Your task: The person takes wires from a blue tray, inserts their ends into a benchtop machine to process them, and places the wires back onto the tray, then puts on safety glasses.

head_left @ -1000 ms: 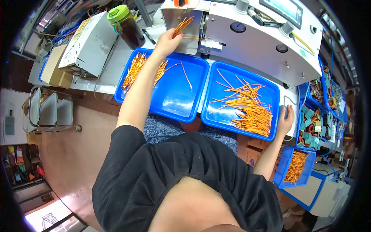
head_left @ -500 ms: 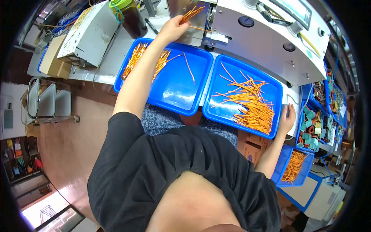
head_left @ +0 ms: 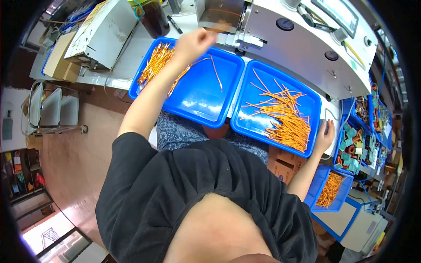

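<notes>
My left hand [head_left: 196, 45] is closed around a bundle of orange wires [head_left: 222, 26], smeared by motion. It is over the far edge of the left blue tray [head_left: 206, 103], just left of a metal fixture [head_left: 251, 41] on a white machine. A pile of orange wires [head_left: 158, 61] with shiny ends lies in that tray, partly behind my forearm. My right hand [head_left: 324, 139] is wrapped around a small dark object [head_left: 326, 127] that looks like a computer mouse, beside the right blue tray [head_left: 250, 94]. Many loose orange wires [head_left: 287, 125] lie in the right tray.
The white machine [head_left: 302, 48] stands behind the trays. A dark bottle [head_left: 153, 19] and a black marker [head_left: 174, 25] are at the back left. Bins of small parts [head_left: 351, 149] and a blue bin [head_left: 310, 193] of orange wires are on the right.
My left hand has drawn back from the machine's fixture, down and left towards the left tray, with the wires still in it. My right hand has stayed in place.
</notes>
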A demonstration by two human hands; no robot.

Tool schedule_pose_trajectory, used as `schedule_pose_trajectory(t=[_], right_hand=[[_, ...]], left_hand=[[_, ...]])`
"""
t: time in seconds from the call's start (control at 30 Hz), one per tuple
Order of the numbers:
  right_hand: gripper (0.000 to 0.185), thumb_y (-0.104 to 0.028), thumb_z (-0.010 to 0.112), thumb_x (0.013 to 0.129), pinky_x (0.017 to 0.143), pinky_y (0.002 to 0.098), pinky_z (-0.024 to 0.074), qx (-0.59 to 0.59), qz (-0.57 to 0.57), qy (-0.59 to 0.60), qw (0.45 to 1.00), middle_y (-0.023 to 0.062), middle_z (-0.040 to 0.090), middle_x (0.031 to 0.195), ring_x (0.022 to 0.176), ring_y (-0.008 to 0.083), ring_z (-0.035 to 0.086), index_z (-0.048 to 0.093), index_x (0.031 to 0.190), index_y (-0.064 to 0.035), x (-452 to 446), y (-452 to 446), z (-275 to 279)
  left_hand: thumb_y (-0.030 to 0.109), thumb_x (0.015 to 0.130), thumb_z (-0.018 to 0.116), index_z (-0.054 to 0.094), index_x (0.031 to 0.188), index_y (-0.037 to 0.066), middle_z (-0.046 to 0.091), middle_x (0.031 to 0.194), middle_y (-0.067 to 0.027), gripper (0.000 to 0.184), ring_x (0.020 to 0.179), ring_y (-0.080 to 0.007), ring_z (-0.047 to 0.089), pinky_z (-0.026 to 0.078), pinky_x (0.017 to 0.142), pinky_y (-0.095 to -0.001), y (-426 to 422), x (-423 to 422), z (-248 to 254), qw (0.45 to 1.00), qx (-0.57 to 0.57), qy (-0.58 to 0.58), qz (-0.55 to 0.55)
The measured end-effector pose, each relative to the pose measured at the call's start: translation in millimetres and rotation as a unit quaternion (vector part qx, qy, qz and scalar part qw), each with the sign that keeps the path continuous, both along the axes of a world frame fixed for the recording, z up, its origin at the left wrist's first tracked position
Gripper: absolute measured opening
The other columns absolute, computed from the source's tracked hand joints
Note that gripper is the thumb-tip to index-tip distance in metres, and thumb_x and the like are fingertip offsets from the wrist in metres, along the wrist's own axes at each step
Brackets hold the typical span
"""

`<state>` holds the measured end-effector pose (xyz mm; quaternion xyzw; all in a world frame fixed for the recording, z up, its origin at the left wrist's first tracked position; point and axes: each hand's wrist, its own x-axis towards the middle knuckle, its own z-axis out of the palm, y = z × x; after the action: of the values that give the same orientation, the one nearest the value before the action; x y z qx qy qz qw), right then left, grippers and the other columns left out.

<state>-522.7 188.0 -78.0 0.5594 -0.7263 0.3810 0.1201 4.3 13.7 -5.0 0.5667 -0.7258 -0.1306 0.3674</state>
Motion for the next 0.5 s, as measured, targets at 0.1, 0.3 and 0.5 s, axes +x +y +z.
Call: schedule_pose_trajectory(t=[0.1,0.3,0.5], right_hand=[[0.031,-0.024,0.061,0.09,0.097,0.038,0.0414,0.001,-0.001,0.003,1.0,0.0173,0.061,0.12,0.114,0.031,0.055,0.065,0.11,-0.0009,-1,-1,1],[0.031,-0.024,0.061,0.09,0.098,0.0381,0.0408,0.005,-0.003,0.0,1.0,0.0174,0.06,0.122,0.114,0.0312,0.055,0.065,0.111,-0.0011,-1,-1,-1],[0.033,-0.023,0.061,0.091,0.098,0.0362,0.0412,0.006,-0.009,0.016,1.0,0.0179,0.061,0.12,0.113,0.0303,0.056,0.063,0.113,0.0016,1,0,1]], left_hand=[[0.033,0.083,0.065,0.067,0.086,0.013,0.065,0.074,-0.0102,0.019,0.069,-0.031,0.064,0.05,0.059,-0.0405,27,-14,-20,0.966,-0.007,-0.164,-0.199],[0.036,0.084,0.062,0.062,0.086,0.011,0.065,0.074,-0.0139,0.024,0.071,-0.0343,0.064,0.049,0.063,-0.0464,44,-18,-23,0.934,0.052,-0.268,-0.23],[0.032,0.085,0.063,0.064,0.089,0.008,0.065,0.077,-0.0162,0.024,0.074,-0.0347,0.064,0.049,0.065,-0.0446,62,54,-6,0.95,0.108,-0.262,-0.129]])
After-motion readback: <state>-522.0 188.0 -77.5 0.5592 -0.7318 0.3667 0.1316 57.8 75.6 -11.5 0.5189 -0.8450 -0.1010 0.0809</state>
